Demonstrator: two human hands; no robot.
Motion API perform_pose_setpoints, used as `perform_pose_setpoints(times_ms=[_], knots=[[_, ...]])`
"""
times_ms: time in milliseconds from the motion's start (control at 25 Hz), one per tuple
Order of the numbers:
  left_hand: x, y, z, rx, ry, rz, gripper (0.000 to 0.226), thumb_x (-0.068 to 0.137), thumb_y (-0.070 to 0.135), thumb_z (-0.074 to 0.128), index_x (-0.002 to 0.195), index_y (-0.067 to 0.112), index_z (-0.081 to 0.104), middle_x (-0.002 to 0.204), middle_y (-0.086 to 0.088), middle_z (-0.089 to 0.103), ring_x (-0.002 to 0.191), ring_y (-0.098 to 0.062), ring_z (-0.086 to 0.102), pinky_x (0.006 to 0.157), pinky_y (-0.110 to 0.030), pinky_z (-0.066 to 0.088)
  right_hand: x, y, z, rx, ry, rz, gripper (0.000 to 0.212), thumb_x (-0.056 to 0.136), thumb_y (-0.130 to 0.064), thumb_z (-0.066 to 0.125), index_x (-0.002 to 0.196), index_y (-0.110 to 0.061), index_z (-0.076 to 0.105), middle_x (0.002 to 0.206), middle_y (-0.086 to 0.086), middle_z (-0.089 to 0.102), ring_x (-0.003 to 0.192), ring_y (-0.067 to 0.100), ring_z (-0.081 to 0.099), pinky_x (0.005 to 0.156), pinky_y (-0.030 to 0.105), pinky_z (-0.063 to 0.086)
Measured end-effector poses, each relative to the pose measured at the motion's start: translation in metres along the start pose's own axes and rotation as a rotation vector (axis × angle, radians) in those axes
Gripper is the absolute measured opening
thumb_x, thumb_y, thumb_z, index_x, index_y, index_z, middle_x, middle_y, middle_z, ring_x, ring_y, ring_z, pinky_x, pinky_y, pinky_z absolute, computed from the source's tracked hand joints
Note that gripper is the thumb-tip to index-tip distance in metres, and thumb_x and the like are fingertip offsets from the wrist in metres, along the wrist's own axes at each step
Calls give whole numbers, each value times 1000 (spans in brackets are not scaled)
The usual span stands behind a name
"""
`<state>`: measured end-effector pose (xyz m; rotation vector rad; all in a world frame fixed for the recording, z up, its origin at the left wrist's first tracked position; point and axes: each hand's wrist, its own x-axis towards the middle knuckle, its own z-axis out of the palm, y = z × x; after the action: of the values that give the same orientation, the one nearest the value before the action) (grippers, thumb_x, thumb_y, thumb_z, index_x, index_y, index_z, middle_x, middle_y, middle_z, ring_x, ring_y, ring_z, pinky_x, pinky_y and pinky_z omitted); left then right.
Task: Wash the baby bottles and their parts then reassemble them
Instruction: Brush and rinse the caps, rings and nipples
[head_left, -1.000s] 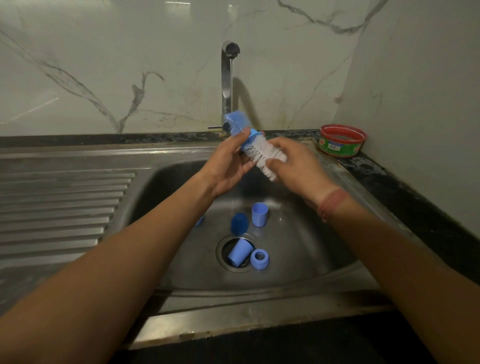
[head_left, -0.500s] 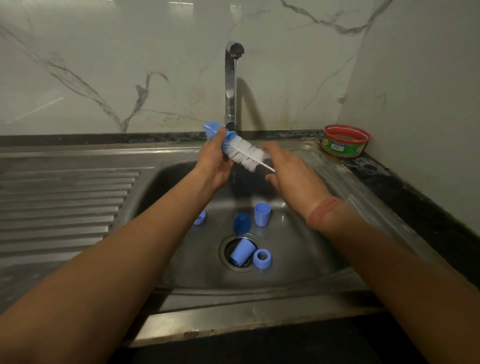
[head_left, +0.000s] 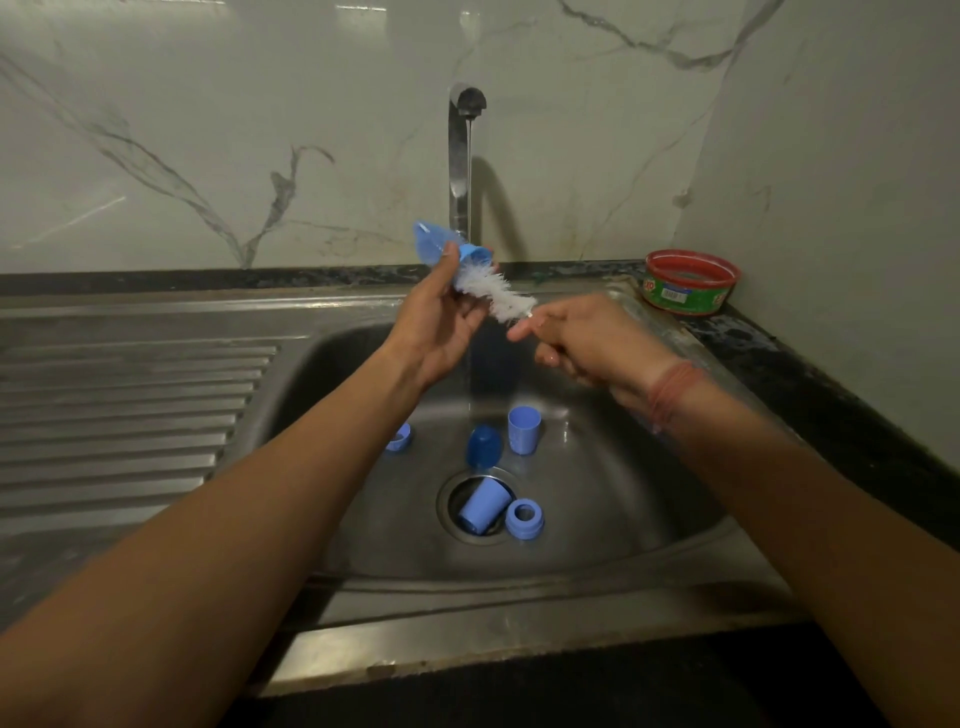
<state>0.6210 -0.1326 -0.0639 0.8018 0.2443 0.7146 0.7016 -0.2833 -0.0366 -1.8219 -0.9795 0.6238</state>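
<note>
Over the sink, my left hand (head_left: 441, 322) grips a small blue baby bottle (head_left: 434, 244), tilted with its mouth toward the right. A white bottle brush (head_left: 498, 292) sticks out of that mouth, most of its bristles outside. My right hand (head_left: 576, 338) pinches the brush's thin handle just right of the bristles. On the sink floor lie several blue parts: an upright cup (head_left: 523, 430), a dark blue cap (head_left: 484, 447), a small piece (head_left: 399, 436) by my left forearm, a cup on its side (head_left: 483, 505) in the drain and a ring collar (head_left: 524, 518).
Water runs in a thin stream from the chrome tap (head_left: 460, 156) into the steel sink (head_left: 623, 519). A ribbed draining board (head_left: 130, 405) lies to the left. A red round tub (head_left: 691, 283) sits on the dark counter in the back right corner, against the marble wall.
The bottle has shifted left in my left hand. My right hand has drawn back to the right, pulling the brush bristles mostly out of the bottle.
</note>
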Motion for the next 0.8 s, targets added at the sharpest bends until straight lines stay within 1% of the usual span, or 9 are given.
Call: perform_pose_setpoints(times_ms=[120, 200, 280, 360, 440, 520, 600, 680, 800], knots=[[-1, 4, -2, -29, -68, -15, 46, 103, 32, 46, 136, 1, 50, 110, -10, 68, 104, -17, 66, 89, -30, 57, -7, -8, -10, 679, -290, 287, 27, 102, -12, 35, 102, -11, 62, 48, -8, 34, 31, 1, 23, 27, 11, 15], [1, 8, -4, -31, -74, -21, 40, 102, 33, 48, 127, 2, 55, 108, -11, 68, 102, -18, 67, 91, -31, 56, -7, -8, -9, 674, -306, 283, 26, 102, -14, 36, 103, -12, 62, 48, -8, 33, 31, 2, 22, 27, 11, 15], [4, 9, -5, 18, -32, -13, 36, 100, 36, 53, 117, 5, 60, 102, -11, 66, 99, -19, 65, 99, -33, 53, -6, -7, -5, 422, -201, 189, 24, 101, -18, 42, 104, -15, 66, 51, -6, 35, 35, 2, 23, 30, 13, 18], [8, 8, -7, 73, 42, -16, 35, 98, 38, 57, 112, 6, 61, 100, -11, 65, 103, -22, 63, 102, -37, 50, -5, -4, -2, -17, -4, 3, 21, 97, -23, 53, 102, -16, 72, 53, -3, 43, 39, 5, 32, 37, 14, 26], [9, 7, -7, 84, 122, -37, 42, 96, 39, 60, 120, 4, 58, 111, -14, 66, 115, -29, 62, 99, -40, 53, -4, 1, 1, -600, 193, -290, 20, 95, -27, 56, 99, -17, 74, 62, 2, 58, 51, 11, 46, 49, 20, 31], [12, 9, -10, 61, 167, -52, 55, 93, 40, 63, 131, 2, 53, 127, -17, 63, 118, -31, 62, 96, -41, 54, -8, 1, 4, -950, 311, -449, 23, 98, -27, 50, 106, -21, 71, 83, 10, 67, 70, 25, 57, 60, 26, 30], [13, 11, -12, 32, 192, -46, 60, 92, 41, 65, 135, 2, 50, 131, -19, 61, 116, -31, 63, 91, -40, 57, -12, -1, 6, -1078, 381, -437, 24, 100, -28, 46, 115, -24, 64, 95, 12, 67, 83, 33, 61, 62, 30, 30], [12, 9, -9, 37, 184, -57, 58, 93, 42, 63, 133, 2, 52, 124, -17, 63, 112, -28, 65, 86, -37, 59, -13, 1, 7, -1067, 389, -429, 31, 95, -30, 55, 125, -22, 53, 106, 10, 65, 90, 34, 62, 63, 32, 34], [6, 2, -1, 104, 130, -117, 45, 95, 45, 59, 112, 4, 59, 101, -12, 65, 94, -22, 66, 79, -32, 59, -10, 3, 4, -1002, 369, -508, 54, 84, -28, 70, 129, -22, 42, 117, 6, 56, 88, 33, 62, 62, 33, 39]])
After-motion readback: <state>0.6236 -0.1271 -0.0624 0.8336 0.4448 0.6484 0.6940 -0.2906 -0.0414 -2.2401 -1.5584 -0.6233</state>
